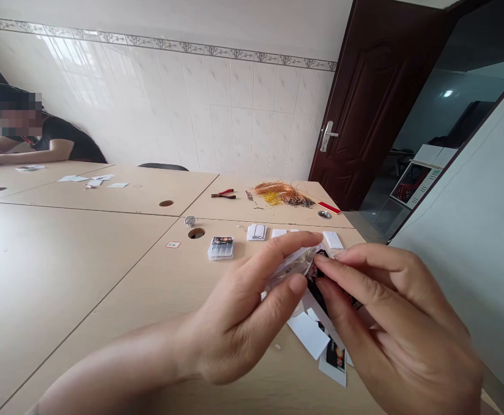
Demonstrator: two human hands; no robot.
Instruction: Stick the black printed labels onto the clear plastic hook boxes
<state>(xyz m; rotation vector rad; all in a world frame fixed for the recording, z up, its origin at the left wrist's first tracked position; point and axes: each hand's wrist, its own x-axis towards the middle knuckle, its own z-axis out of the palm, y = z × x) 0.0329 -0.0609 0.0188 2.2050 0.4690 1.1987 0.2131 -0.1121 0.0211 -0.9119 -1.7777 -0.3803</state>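
My left hand (256, 305) is closed around a clear plastic case (293, 266), thumb below and fingers over the top. My right hand (390, 317) pinches a black printed card (316, 291) at the edge of the case. Fingers cover much of both, so I cannot tell how far the card sits inside. White paper slips (308, 335) and another black printed card (335, 356) lie on the table below my hands. Beyond my left hand stands a clear compartment box (221, 249) with a black printed label.
Stacked white cards (257, 232) lie behind my hands. Farther off are red-handled pliers (223, 194), a heap of copper-coloured wires (278, 190) and a metal ring (324, 214). A round hole (196, 233) pierces the tabletop. Another person (61, 132) leans on the table at far left.
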